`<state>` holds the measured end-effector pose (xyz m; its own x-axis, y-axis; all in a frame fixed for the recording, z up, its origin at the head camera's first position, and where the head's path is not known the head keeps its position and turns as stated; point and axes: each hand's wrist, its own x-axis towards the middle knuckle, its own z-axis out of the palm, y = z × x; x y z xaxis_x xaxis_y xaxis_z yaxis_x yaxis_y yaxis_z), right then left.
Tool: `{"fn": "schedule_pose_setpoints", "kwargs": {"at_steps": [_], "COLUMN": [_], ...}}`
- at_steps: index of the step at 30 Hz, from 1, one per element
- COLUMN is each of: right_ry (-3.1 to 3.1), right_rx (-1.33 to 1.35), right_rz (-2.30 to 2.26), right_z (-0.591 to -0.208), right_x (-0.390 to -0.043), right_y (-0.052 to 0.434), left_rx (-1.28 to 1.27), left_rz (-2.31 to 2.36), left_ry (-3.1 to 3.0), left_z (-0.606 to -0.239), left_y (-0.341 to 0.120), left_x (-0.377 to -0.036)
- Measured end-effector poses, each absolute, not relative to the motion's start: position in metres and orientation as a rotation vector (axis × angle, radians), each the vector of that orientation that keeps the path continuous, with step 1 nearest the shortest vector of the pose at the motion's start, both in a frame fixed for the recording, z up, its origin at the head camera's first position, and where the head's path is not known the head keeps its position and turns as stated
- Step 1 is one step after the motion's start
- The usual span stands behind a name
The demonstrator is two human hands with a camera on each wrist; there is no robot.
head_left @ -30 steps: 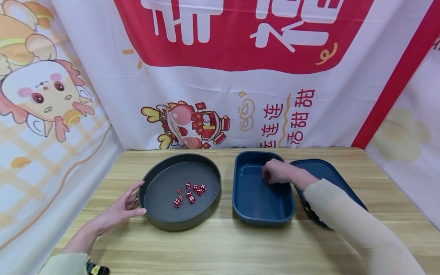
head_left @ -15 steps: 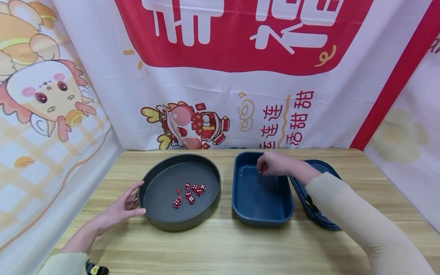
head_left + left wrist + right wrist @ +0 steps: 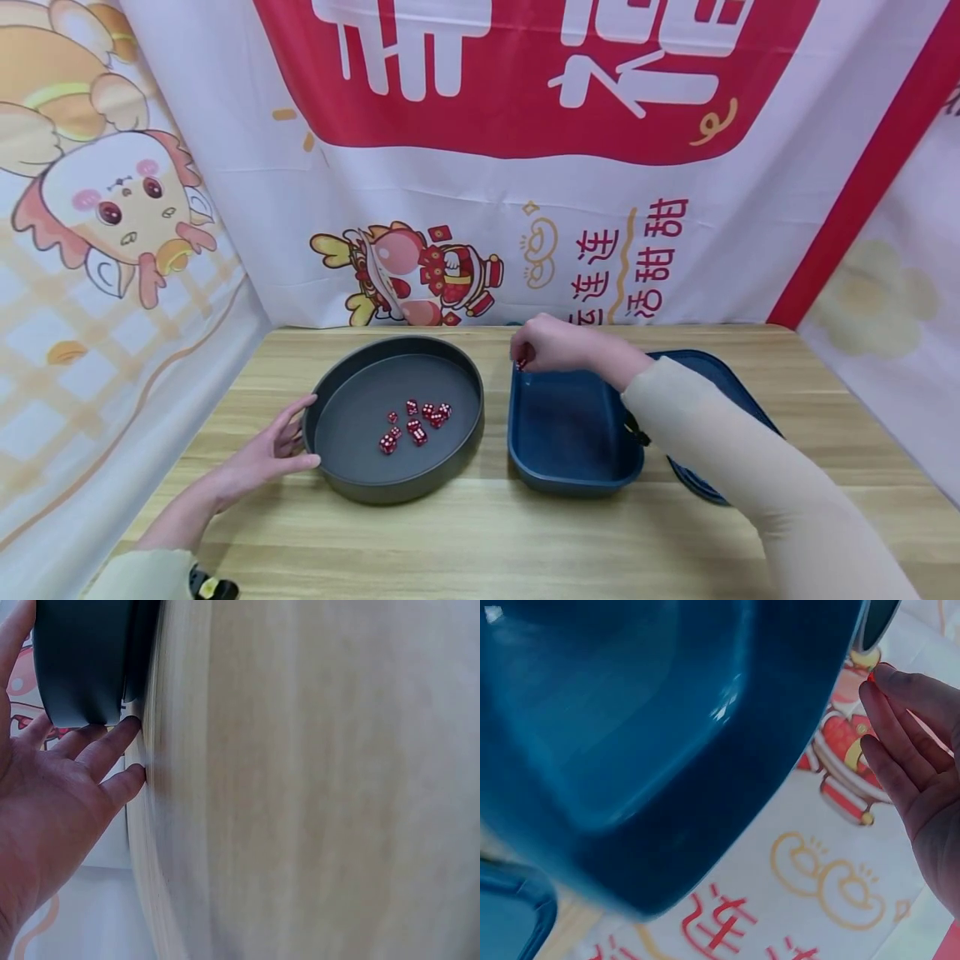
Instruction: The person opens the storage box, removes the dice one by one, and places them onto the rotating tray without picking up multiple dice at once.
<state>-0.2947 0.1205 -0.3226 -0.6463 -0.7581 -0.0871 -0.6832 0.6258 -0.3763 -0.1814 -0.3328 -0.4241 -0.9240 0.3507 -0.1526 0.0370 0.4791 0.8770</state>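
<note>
Several red dice with white pips lie in the round dark grey pan. My left hand rests against the pan's left side, thumb and fingers spread along its wall; the left wrist view shows its fingertips touching the pan. Over the far left corner of the blue rectangular box, my right hand pinches a red die. In the right wrist view only a red speck of the die shows between thumb and fingertip, beside the blue box.
A dark blue lid lies right of the box, partly behind my right sleeve. The wooden table runs back to a printed cloth hanging behind it. Another printed cloth hangs at the left.
My right hand has risen from inside the blue box and moved left to its far left corner, the die still pinched. The left hand and the pan stay put.
</note>
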Motion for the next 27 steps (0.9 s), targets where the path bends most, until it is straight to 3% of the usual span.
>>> {"fn": "schedule_pose_setpoints", "kwargs": {"at_steps": [10, 27], "right_ry": [2.608, 2.536], "right_rx": [-1.292, -1.254], "right_rz": [-0.469, -0.409], "right_z": [-0.325, -0.344], "right_x": [-0.301, -0.294], "right_y": [0.069, -0.016], "left_rx": [0.337, 0.332], "left_rz": [1.421, 1.424], "left_ry": [2.428, 2.436], "left_z": [-0.425, -0.425], "left_y": [-0.332, -0.333], "left_x": [-0.180, -0.181]}}
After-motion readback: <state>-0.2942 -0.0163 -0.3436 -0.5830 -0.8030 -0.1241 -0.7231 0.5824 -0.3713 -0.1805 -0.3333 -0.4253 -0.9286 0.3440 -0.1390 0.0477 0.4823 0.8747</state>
